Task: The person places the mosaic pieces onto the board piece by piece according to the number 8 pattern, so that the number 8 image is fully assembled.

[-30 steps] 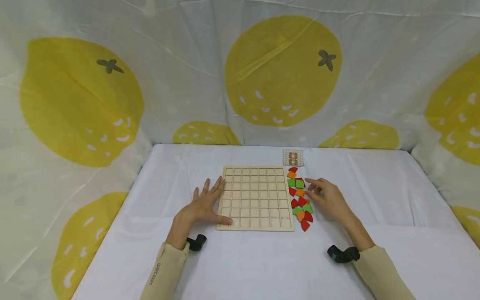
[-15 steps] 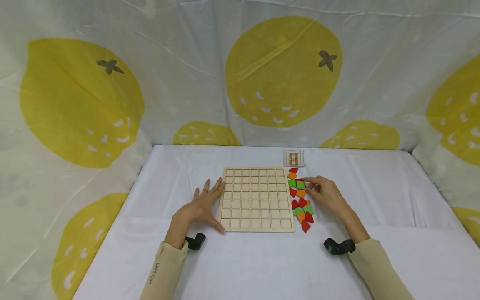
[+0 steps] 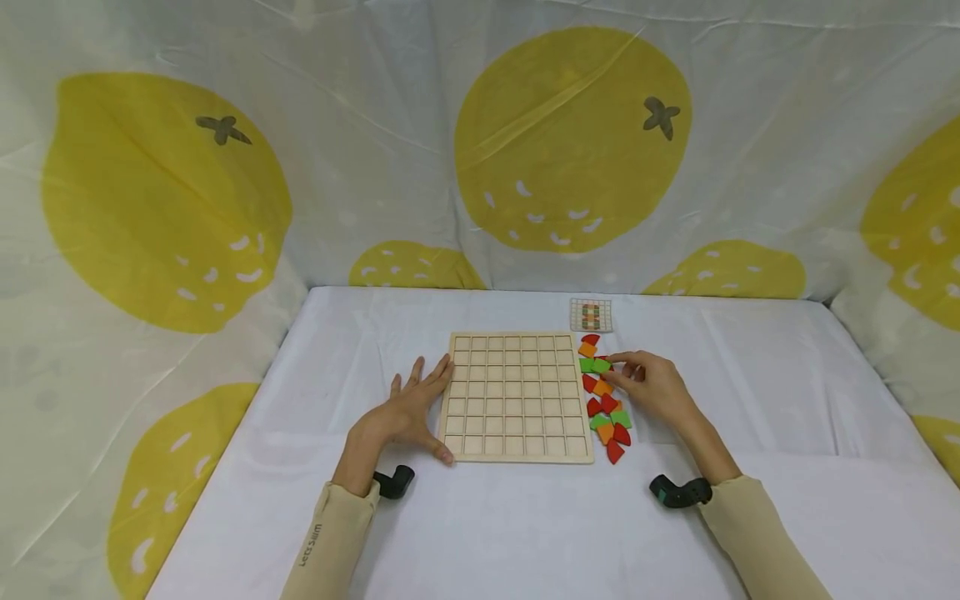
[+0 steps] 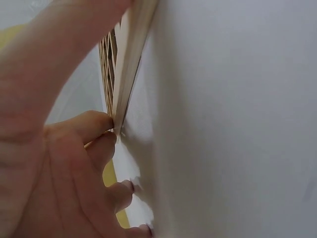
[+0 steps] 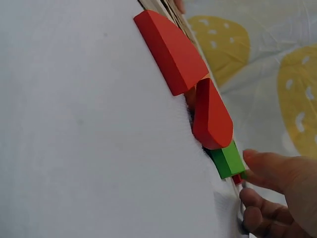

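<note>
A wooden grid board lies flat on the white-covered table. My left hand rests at its left side with fingers spread. In the left wrist view, fingertips touch the board's edge. The thumb lies by the near left corner. Right of the board, my right hand pinches a green square block between thumb and forefinger; the block looks slightly tilted. Most of it is hidden by the thumb in the right wrist view. Red quarter-round blocks and orange blocks lie around it.
A small pattern card lies beyond the blocks, behind the board's far right corner. Another green block is in the pile. A lemon-print cloth hangs behind the table. Each wrist carries a black camera mount.
My right hand has moved slightly left and closed its fingertips on the green block, which has tilted. The left thumb has slid off the board's surface to its near corner.
</note>
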`<state>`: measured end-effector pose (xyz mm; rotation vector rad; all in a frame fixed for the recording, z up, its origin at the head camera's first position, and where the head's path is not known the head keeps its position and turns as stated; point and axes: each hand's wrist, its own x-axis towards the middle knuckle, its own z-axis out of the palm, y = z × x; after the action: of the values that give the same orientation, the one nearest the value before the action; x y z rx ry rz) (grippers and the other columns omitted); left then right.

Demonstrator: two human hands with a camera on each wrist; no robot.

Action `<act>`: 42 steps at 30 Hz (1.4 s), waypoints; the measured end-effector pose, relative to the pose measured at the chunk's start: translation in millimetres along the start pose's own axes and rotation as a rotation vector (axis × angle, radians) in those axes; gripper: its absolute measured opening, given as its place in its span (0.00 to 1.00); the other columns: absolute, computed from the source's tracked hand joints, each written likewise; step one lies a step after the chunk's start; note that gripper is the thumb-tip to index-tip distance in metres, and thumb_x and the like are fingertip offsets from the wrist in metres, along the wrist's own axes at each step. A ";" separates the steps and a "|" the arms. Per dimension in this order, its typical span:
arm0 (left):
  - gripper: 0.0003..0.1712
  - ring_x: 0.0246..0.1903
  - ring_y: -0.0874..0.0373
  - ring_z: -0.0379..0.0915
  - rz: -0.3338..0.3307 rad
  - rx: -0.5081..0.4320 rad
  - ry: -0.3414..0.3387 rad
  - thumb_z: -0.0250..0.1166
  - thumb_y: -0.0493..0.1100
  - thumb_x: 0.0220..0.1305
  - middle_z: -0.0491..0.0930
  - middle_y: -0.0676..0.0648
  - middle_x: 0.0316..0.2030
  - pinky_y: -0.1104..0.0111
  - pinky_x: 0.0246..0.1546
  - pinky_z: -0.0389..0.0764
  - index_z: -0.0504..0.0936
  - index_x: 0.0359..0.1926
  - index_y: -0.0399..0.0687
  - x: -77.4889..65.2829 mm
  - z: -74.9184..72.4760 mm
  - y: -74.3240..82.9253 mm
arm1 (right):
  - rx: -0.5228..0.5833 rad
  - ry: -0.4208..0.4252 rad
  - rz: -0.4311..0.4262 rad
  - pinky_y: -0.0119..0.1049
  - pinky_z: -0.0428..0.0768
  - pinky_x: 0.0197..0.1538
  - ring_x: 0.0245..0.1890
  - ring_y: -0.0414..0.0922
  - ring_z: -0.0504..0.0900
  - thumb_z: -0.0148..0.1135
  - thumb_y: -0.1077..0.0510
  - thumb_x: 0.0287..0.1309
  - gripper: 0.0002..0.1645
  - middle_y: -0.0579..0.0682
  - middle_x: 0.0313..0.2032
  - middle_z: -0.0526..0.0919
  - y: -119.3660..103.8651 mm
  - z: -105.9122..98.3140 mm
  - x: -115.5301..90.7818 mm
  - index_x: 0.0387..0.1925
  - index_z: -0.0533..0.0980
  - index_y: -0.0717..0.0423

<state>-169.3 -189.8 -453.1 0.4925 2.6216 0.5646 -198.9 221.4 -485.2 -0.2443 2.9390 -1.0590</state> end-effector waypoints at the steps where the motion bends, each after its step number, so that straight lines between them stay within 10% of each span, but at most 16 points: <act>1: 0.88 0.82 0.36 0.19 -0.003 -0.002 -0.002 0.89 0.59 0.29 0.32 0.49 0.85 0.32 0.77 0.30 0.41 0.84 0.46 -0.1 0.1 0.3 | 0.003 -0.009 -0.001 0.29 0.71 0.32 0.33 0.46 0.74 0.74 0.50 0.62 0.24 0.52 0.31 0.80 0.2 -0.3 0.0 0.56 0.84 0.57; 10: 0.88 0.82 0.37 0.17 -0.005 -0.014 -0.009 0.89 0.60 0.30 0.32 0.50 0.85 0.31 0.77 0.29 0.39 0.84 0.47 -0.4 1.0 -0.3 | 0.050 -0.022 -0.009 0.28 0.70 0.30 0.31 0.46 0.72 0.74 0.58 0.61 0.17 0.53 0.32 0.79 4.6 -5.6 -2.1 0.51 0.85 0.59; 19: 0.88 0.82 0.36 0.17 -0.004 -0.051 -0.011 0.89 0.59 0.30 0.32 0.49 0.85 0.29 0.75 0.29 0.40 0.84 0.47 -3.1 3.5 -0.9 | -0.023 0.006 0.096 0.33 0.68 0.31 0.28 0.45 0.72 0.79 0.47 0.55 0.20 0.50 0.25 0.78 4.2 -6.4 -6.5 0.35 0.82 0.58; 27: 0.88 0.82 0.36 0.17 0.008 -0.045 0.005 0.89 0.59 0.30 0.33 0.50 0.85 0.30 0.75 0.28 0.40 0.84 0.47 -2.4 3.8 -0.4 | 0.029 -0.008 0.038 0.31 0.65 0.30 0.30 0.44 0.71 0.77 0.52 0.58 0.20 0.49 0.25 0.75 6.3 -4.3 -6.2 0.49 0.86 0.58; 42: 0.88 0.82 0.37 0.17 0.013 -0.047 0.006 0.89 0.59 0.30 0.33 0.50 0.85 0.30 0.75 0.27 0.40 0.84 0.47 -2.2 3.3 -1.3 | 0.060 0.081 0.140 0.34 0.58 0.28 0.25 0.45 0.65 0.76 0.52 0.58 0.19 0.46 0.17 0.64 11.1 -7.4 -7.8 0.46 0.88 0.60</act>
<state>-166.3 -190.8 -455.8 0.4943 2.6065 0.6316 -193.3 235.7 -486.9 0.0051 2.9365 -1.1606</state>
